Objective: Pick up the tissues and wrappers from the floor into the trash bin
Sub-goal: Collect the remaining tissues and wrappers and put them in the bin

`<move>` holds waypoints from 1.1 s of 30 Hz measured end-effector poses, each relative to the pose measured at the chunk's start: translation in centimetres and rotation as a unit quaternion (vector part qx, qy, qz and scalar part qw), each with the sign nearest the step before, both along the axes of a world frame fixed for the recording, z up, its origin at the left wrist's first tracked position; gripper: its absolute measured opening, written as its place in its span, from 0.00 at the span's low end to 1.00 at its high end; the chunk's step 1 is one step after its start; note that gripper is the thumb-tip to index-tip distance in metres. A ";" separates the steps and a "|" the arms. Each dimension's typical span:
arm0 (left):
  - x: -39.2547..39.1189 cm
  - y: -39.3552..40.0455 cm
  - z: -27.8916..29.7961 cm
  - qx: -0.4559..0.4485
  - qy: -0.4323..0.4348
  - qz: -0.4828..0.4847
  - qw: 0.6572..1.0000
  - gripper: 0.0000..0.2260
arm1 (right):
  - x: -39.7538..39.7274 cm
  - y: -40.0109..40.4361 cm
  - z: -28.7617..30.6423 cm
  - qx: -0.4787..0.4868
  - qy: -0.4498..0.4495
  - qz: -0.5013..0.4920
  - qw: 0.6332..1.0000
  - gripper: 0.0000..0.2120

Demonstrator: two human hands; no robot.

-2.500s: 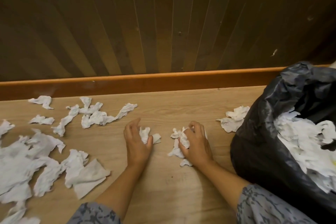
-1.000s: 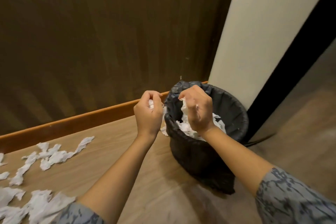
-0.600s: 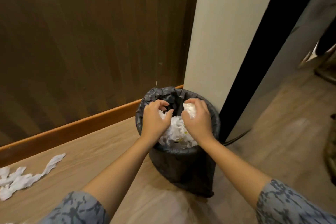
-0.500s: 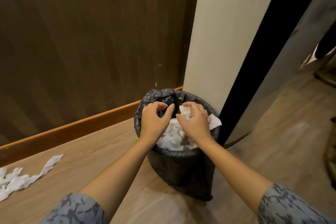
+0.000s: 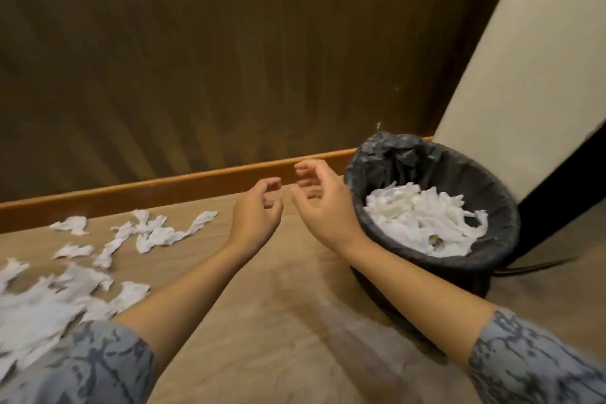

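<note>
Inside trash bin (image 5: 439, 259) — white tissues (image 5: 423, 220), left hand (image 5: 255, 216), right hand (image 5: 324, 207) grip loose, empty

The floor (image 5: 288, 321) is light wood-grain board, bounded at its far edge by an orange-brown skirting strip (image 5: 170, 187). Torn white tissues (image 5: 164, 233) lie scattered over its left part: a strung-out cluster near the far edge, small separate scraps beside it, and a denser heap (image 5: 42, 308) running off the left edge. Toward the far right corner stands the trash bin (image 5: 485, 259) (lined with a black bag, white tissue piled inside). A thin dark cable (image 5: 537, 264) lies on the floor just right of it.
</note>
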State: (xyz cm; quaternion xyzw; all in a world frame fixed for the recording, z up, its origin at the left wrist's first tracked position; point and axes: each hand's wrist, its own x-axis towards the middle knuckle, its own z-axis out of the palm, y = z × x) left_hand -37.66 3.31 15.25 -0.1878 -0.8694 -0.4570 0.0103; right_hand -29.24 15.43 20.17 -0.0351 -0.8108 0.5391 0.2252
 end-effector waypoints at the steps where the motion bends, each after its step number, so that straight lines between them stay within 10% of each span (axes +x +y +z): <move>1: 0.0 -1.8 -1.3 -0.034 0.005 0.000 0.999 0.16 | -0.6 -1.2 -1.4 0.002 -0.034 0.016 0.999 0.13; 6: 0.2 -8.7 -7.6 -0.151 -0.011 0.024 0.988 0.20 | -3.7 -3.8 -9.8 0.045 -0.172 -0.013 0.984 0.17; 28: -2.1 -11.0 -22.3 -0.127 -0.020 0.079 0.989 0.17 | -12.7 5.5 -23.1 0.146 -0.421 -0.298 0.844 0.29; 33: -1.8 -11.0 -22.6 -0.129 0.001 0.084 0.988 0.15 | -11.9 5.5 -24.4 0.180 -0.369 -0.218 0.886 0.22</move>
